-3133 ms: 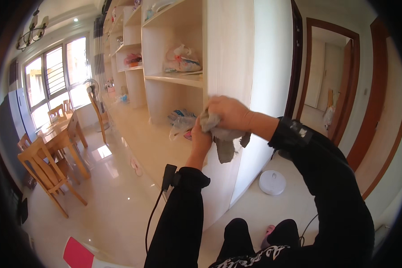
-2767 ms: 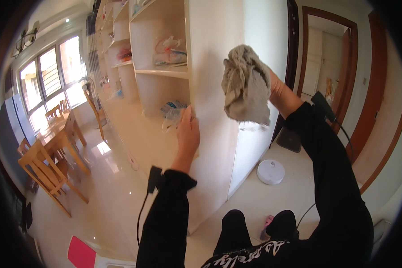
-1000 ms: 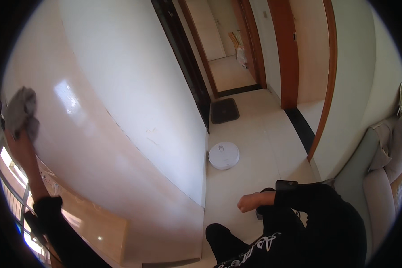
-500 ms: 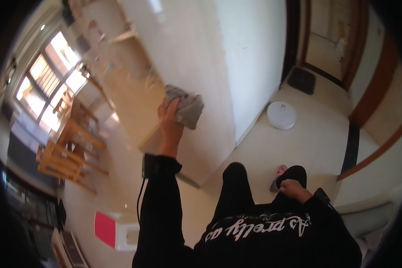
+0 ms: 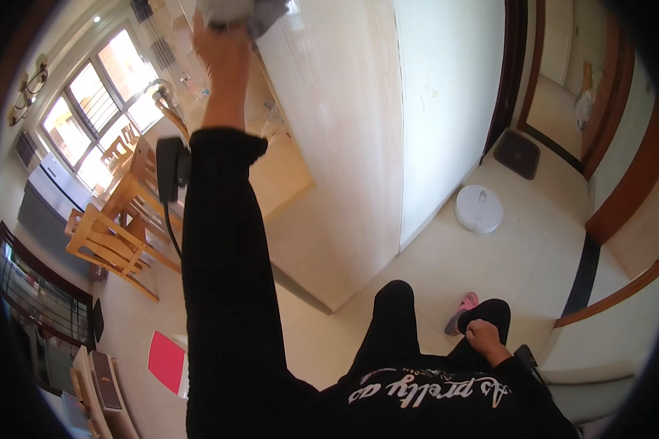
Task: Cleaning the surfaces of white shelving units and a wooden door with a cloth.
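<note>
My left hand [image 5: 223,58] is raised at the top of the view, shut on a crumpled grey cloth [image 5: 263,16] against the upper part of the pale wood-grain side panel [image 5: 337,168] of the shelving unit. The top edge of the view cuts off part of the cloth. My right hand [image 5: 483,338] rests low on my right thigh, its fingers curled closed with nothing visible in them.
A white robot vacuum [image 5: 478,209] and dark mat [image 5: 518,154] lie on the hallway floor [image 5: 520,263]. Wooden dining chairs [image 5: 102,241] and a table stand left, near a window. A red-topped white stool [image 5: 167,362] is at lower left. Doorways line the right.
The cloth, in my right hand 2.8 seconds ago, is now in my left. Since half a second ago, my left hand has moved up the panel. My right hand stays on my thigh.
</note>
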The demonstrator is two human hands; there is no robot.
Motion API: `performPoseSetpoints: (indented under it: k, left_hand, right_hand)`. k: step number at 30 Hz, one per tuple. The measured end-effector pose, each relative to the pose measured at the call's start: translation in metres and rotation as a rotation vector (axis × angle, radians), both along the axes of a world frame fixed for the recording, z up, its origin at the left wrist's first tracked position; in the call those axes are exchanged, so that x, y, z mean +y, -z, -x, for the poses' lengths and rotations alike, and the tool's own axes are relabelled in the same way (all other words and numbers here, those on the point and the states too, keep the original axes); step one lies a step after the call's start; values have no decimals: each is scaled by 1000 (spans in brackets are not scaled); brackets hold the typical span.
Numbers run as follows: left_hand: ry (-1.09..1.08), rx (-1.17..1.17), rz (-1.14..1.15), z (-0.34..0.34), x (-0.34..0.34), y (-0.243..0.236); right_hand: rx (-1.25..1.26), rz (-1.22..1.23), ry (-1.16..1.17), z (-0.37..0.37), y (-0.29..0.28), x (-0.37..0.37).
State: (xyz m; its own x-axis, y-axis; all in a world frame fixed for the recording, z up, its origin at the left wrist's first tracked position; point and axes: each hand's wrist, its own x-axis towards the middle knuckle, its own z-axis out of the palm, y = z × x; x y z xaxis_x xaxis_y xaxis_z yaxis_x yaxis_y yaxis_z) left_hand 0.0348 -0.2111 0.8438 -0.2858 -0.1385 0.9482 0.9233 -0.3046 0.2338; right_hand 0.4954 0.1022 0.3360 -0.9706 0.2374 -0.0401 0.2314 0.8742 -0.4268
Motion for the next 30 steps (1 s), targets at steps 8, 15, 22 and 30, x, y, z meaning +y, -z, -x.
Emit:
performPoseSetpoints:
  k: [8,15,22,30]
  left_hand:
    - [-603,136,242,4,4,97]
    - [-774,-333,928,-78,-29,226]
    - [-27,-735,1097,-162,23,226]
    - [157,-415,1263,-229,114,304]
  right_hand:
    - [-62,-121,-11,22,-3,-1]
    - [-1,86,-263,85,-16,-18]
    - [-15,1504,-32,133,-154,-103]
    - [201,2131,41,103,-136,-78]
